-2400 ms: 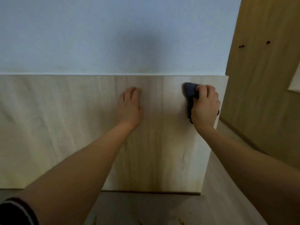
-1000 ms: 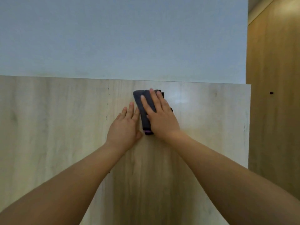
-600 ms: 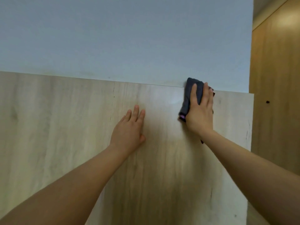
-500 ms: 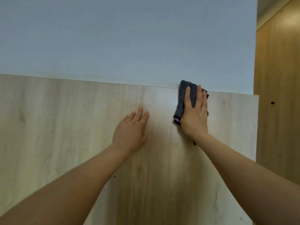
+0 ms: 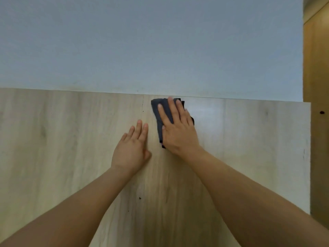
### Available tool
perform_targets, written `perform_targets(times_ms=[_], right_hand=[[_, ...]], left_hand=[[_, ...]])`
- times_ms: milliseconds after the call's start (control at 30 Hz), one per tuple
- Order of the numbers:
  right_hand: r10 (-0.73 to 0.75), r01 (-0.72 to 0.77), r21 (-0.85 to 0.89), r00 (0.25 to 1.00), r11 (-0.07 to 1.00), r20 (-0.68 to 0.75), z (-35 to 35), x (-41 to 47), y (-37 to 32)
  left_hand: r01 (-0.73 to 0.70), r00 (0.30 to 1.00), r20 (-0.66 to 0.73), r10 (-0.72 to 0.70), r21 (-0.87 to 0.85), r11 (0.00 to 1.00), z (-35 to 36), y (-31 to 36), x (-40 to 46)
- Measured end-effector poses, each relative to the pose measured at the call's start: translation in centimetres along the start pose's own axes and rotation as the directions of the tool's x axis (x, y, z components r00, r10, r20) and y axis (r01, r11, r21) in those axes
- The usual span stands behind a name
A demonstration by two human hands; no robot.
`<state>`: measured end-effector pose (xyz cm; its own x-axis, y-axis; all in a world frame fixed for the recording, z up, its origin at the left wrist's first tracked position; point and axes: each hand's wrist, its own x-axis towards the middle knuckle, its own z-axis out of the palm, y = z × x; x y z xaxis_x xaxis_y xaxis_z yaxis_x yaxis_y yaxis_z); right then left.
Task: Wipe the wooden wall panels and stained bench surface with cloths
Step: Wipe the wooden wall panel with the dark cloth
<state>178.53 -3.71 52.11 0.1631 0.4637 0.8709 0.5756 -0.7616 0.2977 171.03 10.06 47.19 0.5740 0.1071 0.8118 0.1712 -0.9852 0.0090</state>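
Cloth [image 5: 161, 113] sits pinned flat under my right hand [image 5: 178, 132]; left hand [image 5: 132, 148], fingers straight, rests at its 7 o'clock on the wall panel [image 5: 62, 148].

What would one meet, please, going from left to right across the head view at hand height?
Pale wooden wall panel → left hand → dark cloth → right hand → darker wooden side panel.

Above the fingertips of the right hand [image 5: 179, 132], which is laid flat on the dark cloth [image 5: 161, 111], bare painted wall [image 5: 151, 47] is found past the top edge of the wooden panel [image 5: 53, 139]. Leftward, the cloth's way is blocked by the left hand [image 5: 131, 148], pressed flat just beside it. Rightward of the fingers, bare panel is left as far as its edge, where a darker wooden surface [image 5: 318, 139] is met.
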Motion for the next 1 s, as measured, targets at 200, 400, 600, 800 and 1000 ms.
perform_targets(times_ms=[200,400,600,800,1000], right_hand=[[-0.196,0.198,-0.104,0.980,0.975,0.025,1.6,-5.6,1.8],[0.075,-0.095,-0.144,0.987,0.985,-0.140,-0.1,-3.5,4.9],[-0.018,0.016,-0.109,1.000,0.994,-0.018,2.0,-2.3,-0.9],[-0.073,0.079,-0.193,0.997,0.978,0.040,0.9,-8.5,4.9],[0.464,-0.450,-0.180,0.885,0.875,0.040,-3.3,-11.1,10.4]], left_hand=[[-0.020,0.999,0.036,0.020,0.006,1.000,-0.5,-0.3,0.1],[-0.029,1.000,0.002,0.029,0.012,1.000,-0.5,-0.1,-0.1],[-0.018,1.000,0.011,0.018,0.007,1.000,-0.4,0.1,0.1],[0.018,0.998,0.055,-0.018,0.005,1.000,-0.6,0.3,-0.1],[0.032,0.991,0.127,-0.035,0.024,0.999,-1.0,0.4,0.1]])
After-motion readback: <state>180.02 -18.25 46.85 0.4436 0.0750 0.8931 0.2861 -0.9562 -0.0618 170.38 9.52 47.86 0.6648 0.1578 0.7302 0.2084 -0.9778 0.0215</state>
